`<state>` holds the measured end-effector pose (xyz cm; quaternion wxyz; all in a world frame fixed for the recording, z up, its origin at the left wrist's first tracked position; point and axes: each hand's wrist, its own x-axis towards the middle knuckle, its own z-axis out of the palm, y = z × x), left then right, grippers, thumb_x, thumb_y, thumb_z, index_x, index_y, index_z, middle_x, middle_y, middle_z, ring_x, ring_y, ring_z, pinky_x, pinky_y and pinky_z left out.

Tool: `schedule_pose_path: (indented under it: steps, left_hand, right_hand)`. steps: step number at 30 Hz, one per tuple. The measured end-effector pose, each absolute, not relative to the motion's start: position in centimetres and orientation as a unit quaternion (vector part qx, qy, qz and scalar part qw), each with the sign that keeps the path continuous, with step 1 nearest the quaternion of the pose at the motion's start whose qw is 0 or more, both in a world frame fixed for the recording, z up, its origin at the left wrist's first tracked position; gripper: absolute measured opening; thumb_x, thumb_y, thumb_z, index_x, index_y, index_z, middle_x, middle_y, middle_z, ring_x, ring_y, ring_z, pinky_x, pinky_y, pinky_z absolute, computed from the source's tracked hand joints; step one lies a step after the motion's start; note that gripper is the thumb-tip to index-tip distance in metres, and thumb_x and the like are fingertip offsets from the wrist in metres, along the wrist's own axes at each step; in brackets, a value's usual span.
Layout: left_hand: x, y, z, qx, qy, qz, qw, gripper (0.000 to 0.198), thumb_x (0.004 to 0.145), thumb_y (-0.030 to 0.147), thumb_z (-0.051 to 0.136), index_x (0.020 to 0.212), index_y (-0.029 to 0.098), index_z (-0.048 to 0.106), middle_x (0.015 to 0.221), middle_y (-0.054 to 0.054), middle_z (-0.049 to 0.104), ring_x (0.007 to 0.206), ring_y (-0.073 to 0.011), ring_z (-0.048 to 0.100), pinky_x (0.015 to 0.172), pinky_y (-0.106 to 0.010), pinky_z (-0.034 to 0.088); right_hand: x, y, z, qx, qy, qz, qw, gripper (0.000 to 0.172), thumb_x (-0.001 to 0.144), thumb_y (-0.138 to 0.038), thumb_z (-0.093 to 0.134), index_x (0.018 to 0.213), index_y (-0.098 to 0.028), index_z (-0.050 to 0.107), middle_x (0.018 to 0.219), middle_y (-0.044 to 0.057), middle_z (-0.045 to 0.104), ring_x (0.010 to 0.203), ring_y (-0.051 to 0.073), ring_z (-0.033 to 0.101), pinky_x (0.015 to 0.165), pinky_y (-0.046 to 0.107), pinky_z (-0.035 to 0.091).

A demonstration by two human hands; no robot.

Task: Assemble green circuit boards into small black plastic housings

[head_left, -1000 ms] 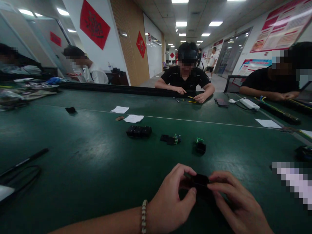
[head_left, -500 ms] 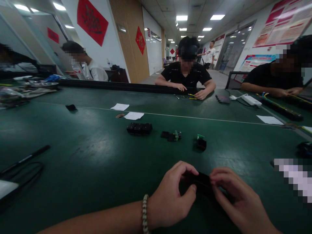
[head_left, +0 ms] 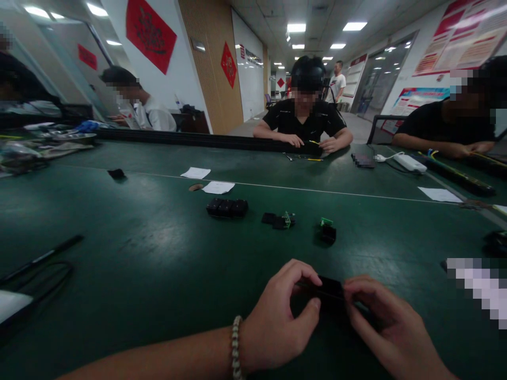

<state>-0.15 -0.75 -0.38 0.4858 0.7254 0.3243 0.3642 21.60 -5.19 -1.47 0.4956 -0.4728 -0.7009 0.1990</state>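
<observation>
A small black box-like part (head_left: 331, 293) is between my two hands, low in the head view, right of centre. My left hand (head_left: 279, 316), with a beaded bracelet at the wrist, grips its left end between thumb and fingers. At its right end, the fingers and thumb of my right hand (head_left: 390, 319) are pinched on it. Beyond my hands lie a black housing with a green board (head_left: 328, 231), some black pieces with another green board (head_left: 279, 220), and a row of black blocks (head_left: 227, 208).
Across the green table (head_left: 158, 295) sits a person in black (head_left: 303, 119) handling small items. Paper slips (head_left: 218, 187) lie mid-table. A black pen-like rod (head_left: 51, 254) and cable are at left, a pixelated object (head_left: 479, 287) at right. More people sit on both sides.
My hands and the black part have barely moved. Across the table, the person's hand has lifted a yellow-tipped item. A standing person in the background has turned.
</observation>
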Motion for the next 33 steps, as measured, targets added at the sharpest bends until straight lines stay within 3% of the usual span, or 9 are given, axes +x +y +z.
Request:
schedule_pose_path:
  steps: [15, 33]
  left_hand:
    - [-0.02, -0.39, -0.22, 0.722, 0.317, 0.367, 0.493, 0.020, 0.080, 0.004, 0.064, 0.093, 0.019, 0.063, 0.117, -0.009, 0.063, 0.108, -0.0222, 0.066, 0.095, -0.039, 0.059]
    - [0.03, -0.39, 0.12, 0.720, 0.314, 0.370, 0.495, 0.018, 0.081, 0.005, 0.066, 0.094, 0.018, 0.064, 0.111, -0.007, 0.065, 0.100, -0.0199, 0.068, 0.090, -0.035, 0.059]
  right_hand:
    - [21.64, -5.28, -0.82, -0.512, -0.687, 0.218, 0.467, 0.016, 0.083, -0.013, 0.067, 0.092, -0.024, 0.074, 0.080, 0.002, 0.080, 0.072, 0.020, 0.082, 0.063, 0.022, 0.068]
    - [21.60, -5.31, -0.51, -0.516, -0.683, 0.240, 0.458, 0.011, 0.085, -0.016, 0.065, 0.089, -0.024, 0.071, 0.079, 0.002, 0.079, 0.069, 0.019, 0.081, 0.059, 0.023, 0.067]
